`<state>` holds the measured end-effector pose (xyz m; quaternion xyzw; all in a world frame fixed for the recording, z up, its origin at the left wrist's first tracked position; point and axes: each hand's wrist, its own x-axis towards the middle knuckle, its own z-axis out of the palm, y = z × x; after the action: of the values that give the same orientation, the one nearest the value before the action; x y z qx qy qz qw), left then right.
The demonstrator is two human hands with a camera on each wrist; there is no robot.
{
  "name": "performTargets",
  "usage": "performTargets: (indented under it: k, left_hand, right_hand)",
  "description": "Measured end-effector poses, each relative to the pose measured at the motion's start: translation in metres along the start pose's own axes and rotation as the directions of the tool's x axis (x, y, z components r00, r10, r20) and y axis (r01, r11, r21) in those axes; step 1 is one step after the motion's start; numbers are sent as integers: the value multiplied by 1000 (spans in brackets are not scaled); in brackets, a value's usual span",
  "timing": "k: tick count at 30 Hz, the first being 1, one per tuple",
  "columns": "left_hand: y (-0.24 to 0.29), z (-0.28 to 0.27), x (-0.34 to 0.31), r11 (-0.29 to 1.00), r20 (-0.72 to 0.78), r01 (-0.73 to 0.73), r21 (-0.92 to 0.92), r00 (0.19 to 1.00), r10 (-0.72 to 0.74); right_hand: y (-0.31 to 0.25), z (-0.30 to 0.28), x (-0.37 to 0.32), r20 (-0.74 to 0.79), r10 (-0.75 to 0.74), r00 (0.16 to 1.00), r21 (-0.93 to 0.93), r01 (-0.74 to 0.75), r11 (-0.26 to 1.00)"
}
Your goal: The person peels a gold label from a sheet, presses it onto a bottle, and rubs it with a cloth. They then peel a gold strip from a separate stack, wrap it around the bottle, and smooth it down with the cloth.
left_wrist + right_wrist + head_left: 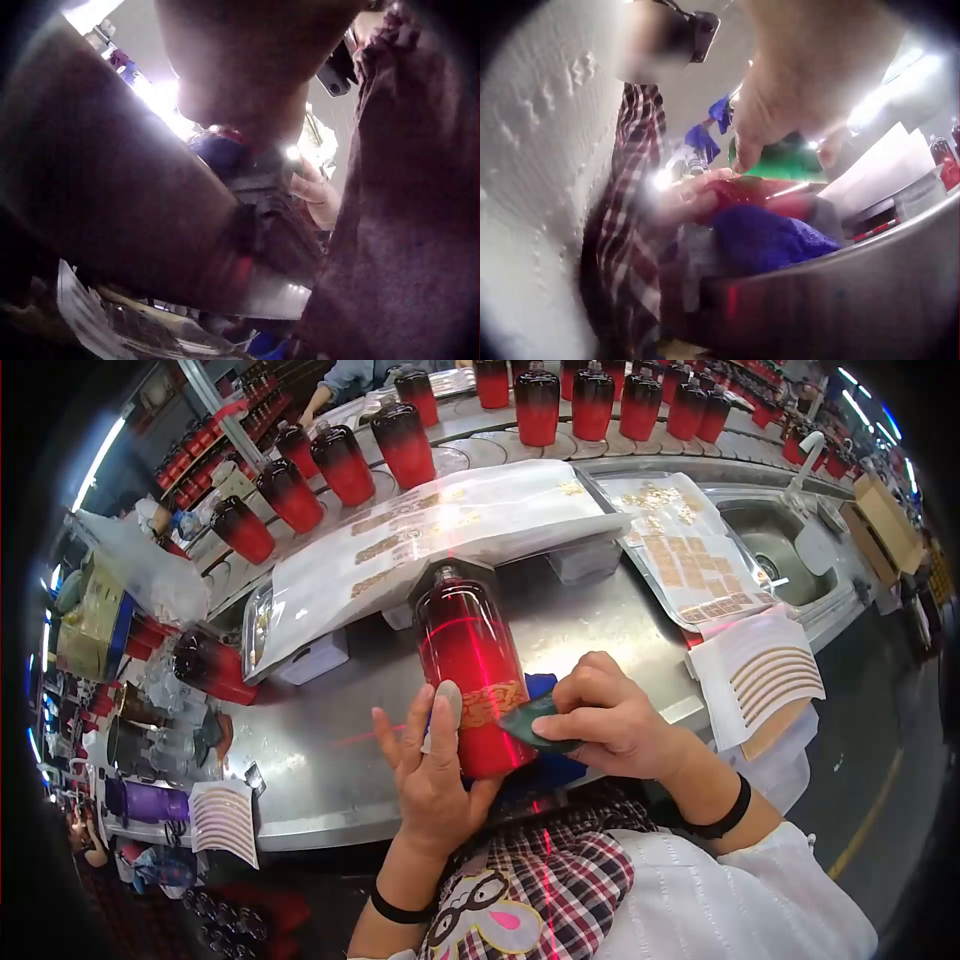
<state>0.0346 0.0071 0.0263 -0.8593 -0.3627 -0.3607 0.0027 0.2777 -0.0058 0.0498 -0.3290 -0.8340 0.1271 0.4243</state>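
Note:
A red glass bottle with a dark shoulder (pixel 465 635) lies on its side on the metal table, neck pointing away. Around its lower part runs a gold patterned decal (pixel 490 703). My left hand (pixel 432 790) rests along the bottle's left side with fingers extended, a pale finger cot (pixel 450 700) on one. Between thumb and fingers, my right hand (pixel 625 725) pinches a flat green scraper (pixel 525 725), its edge right at the decal. The right wrist view shows the green scraper (pixel 787 161) over the red bottle. Under the bottle is a blue cloth (pixel 769 240).
Beyond the bottle, a raised tray (pixel 330 560) bears a white sheet with gold decals. Another decal tray (pixel 690 560) lies right, near a sink (pixel 765 550). Curved decal strips (pixel 765 675) hang at the right edge. Several red-black bottles (pixel 405 445) line the back.

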Motion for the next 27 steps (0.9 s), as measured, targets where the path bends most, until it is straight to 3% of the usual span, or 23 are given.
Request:
performTargets:
  k: [16, 17, 19, 20, 23, 25, 27]
  left_hand:
    - [-4, 4, -4, 1000, -12, -2, 1, 1000, 2]
    - [-4, 4, -4, 1000, -8, -5, 3, 1000, 5]
    - [-3, 4, -3, 1000, -2, 9, -20, 1000, -9]
    - [-2, 3, -3, 999, 3, 15, -32, 1000, -15]
    - [-4, 3, -5, 1000, 14, 9, -27, 1000, -9]
    - [-3, -4, 0, 996, 54, 14, -87, 998, -10]
    - [2, -9, 4, 990, 81, 41, -132, 996, -30]
  right_hand:
    - [0, -6, -13, -22, 86, 996, 1, -86, 996]
    - [-6, -6, -9, -61, 260, 964, 144, -249, 958]
    - [-22, 3, 5, -60, 588, 807, 432, -510, 744]
    - [-25, 16, 14, -107, 647, 755, 532, -506, 679]
    - [-9, 34, 15, -121, 640, 759, 439, -538, 720]
    - [4, 31, 2, -186, 792, 581, 490, -644, 588]
    - [7, 27, -10, -174, 808, 563, 635, -563, 529]
